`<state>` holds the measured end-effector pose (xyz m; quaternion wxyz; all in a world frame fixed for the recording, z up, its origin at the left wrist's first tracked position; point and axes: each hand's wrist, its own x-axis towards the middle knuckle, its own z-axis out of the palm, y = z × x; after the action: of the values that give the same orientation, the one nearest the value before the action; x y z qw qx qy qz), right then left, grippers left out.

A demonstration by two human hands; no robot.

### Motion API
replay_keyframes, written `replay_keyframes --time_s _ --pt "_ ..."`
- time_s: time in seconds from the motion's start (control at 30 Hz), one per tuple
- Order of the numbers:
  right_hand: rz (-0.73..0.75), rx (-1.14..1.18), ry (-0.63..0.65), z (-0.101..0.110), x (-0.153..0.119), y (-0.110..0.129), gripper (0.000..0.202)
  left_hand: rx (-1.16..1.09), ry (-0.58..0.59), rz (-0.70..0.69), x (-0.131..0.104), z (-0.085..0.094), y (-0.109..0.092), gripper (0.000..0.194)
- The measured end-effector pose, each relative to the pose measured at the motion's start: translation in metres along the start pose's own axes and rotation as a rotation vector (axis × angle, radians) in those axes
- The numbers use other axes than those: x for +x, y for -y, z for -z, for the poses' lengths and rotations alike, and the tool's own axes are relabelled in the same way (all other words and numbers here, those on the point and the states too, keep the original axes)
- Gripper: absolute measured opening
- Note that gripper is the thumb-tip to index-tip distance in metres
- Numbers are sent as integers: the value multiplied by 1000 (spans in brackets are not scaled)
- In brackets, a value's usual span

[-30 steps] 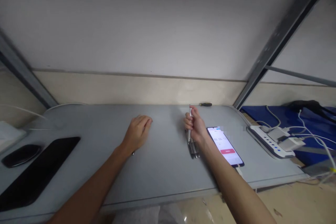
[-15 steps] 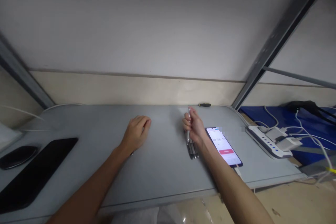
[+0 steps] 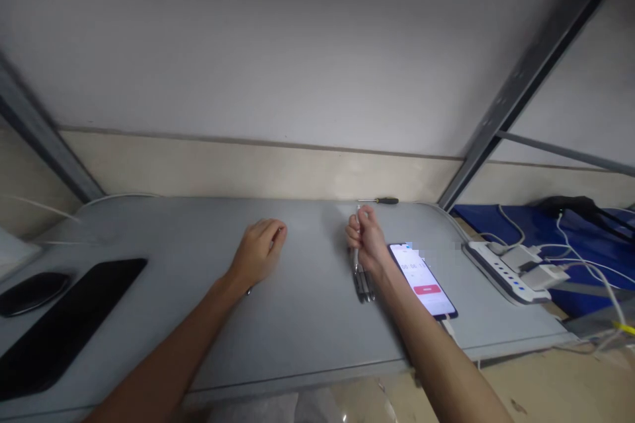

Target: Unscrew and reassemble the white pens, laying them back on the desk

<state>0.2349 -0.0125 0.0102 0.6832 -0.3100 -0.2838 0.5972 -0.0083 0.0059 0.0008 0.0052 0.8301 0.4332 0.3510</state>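
My right hand (image 3: pixel 367 236) is closed round a slim, whitish pen (image 3: pixel 356 255), whose top shows just above the fist. Several dark, slim pens with shiny ends (image 3: pixel 364 287) lie side by side on the grey desk (image 3: pixel 302 317), just below that hand and partly covered by it. My left hand (image 3: pixel 258 250) rests on the desk to the left, its fingers curled under. Whatever it may hold is hidden. A small dark tip (image 3: pixel 249 291) pokes out beside the left wrist.
A screwdriver (image 3: pixel 387 201) lies at the desk's back edge. Right of my right forearm are a lit phone (image 3: pixel 426 281) and a power strip (image 3: pixel 501 274) with chargers and cables. On the left lie a black mat (image 3: pixel 74 324) and a dark mouse-like object (image 3: pixel 32 294).
The view has shifted very slightly. Both hands keep their places and their grip, and the things on the desk lie as before.
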Motion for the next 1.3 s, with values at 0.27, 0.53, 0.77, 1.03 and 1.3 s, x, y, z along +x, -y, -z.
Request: replay_keyframes --time_s 0.27,0.53,0.77,1.03,1.3 --pt "11 -31 -5 3 3 -2 28 6 21 21 1 1 -3 26" --pt "-29 -56 -4 3 1 0 39 10 39 23 0 1 -2 26" --pt "-98 -205 66 -2 -3 -8 33 15 52 19 0 -1 -1 25" --pt "186 -973 70 8 0 -16 16 26 67 33 -1 -1 -2 21" --pt "255 -1667 -11 18 2 -21 21 6 88 22 -1 -3 -2 18"
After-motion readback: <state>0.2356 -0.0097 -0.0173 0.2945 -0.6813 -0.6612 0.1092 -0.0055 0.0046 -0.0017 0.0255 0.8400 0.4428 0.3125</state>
